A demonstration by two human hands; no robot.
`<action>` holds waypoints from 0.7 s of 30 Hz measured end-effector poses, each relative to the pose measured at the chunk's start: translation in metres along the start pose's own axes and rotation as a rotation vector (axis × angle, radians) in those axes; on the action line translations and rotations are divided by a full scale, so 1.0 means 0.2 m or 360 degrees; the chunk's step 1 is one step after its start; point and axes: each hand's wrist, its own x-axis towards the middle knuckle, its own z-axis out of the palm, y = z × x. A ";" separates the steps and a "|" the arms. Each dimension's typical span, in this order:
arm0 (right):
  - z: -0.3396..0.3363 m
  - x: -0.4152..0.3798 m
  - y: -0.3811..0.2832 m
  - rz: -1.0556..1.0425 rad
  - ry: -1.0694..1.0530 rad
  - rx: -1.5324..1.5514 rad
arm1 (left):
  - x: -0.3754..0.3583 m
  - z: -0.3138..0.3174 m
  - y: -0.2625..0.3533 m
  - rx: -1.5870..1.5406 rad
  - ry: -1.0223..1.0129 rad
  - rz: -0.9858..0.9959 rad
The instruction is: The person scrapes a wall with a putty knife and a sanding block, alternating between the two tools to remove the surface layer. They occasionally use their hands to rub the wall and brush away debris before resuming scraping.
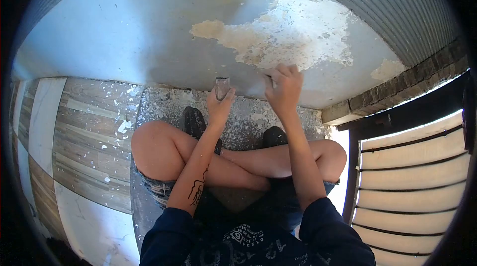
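Observation:
My left hand [218, 107] is closed round a small dusty rectangular piece [222, 89], greyish with a dark top edge, held upright low in front of the wall. Further right, my right hand [285, 87] is raised close to the wall, its fingers curled and slightly blurred; I cannot tell what is pinched in them. Just beyond its fingertips lies the lower edge of a large bare patch [298, 22], white and tan, where the grey-blue paint [169, 32] of the wall has come off.
My crossed legs [238, 164] fill the space below my hands. Paint flakes [124, 126] litter the wood-look tiles [84, 132] and the rough strip [248, 117] along the wall's foot. On the right are a stone ledge [343, 113] and a dark-framed barred panel [407, 181].

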 end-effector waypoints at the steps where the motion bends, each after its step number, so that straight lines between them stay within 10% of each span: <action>1: -0.07 0.03 -0.02 0.0065 0.0015 0.0012 | -0.01 0.01 0.01 -0.0027 0.0015 0.0002; 21: 0.03 0.05 0.00 0.0122 -0.0023 0.0128 | -0.01 0.02 0.05 0.0013 0.0089 -0.0046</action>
